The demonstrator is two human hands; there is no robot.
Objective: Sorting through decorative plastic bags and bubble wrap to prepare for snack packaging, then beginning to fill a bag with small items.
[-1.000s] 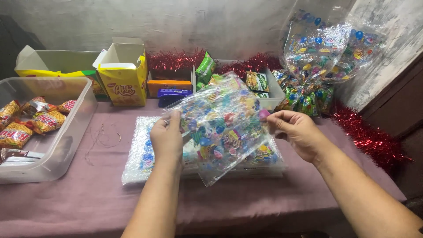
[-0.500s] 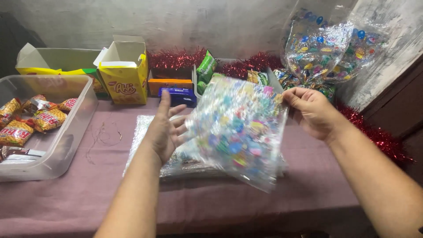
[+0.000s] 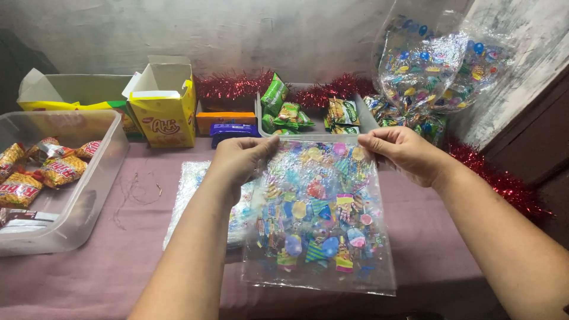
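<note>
Printed clear bag (image 3: 320, 219) hangs long axis downward from its top edge — left hand (image 3: 240, 159) and right hand (image 3: 403, 151) pinch opposite upper corners — above the purple table (image 3: 118, 278).

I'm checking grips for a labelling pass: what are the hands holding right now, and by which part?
Both the left hand and right hand hold one clear printed plastic bag by its top edge, one at each upper corner.

Dim, soft indoor light; glare on the clear printed bag (image 3: 320, 219); corners darken, focus sharp.
</note>
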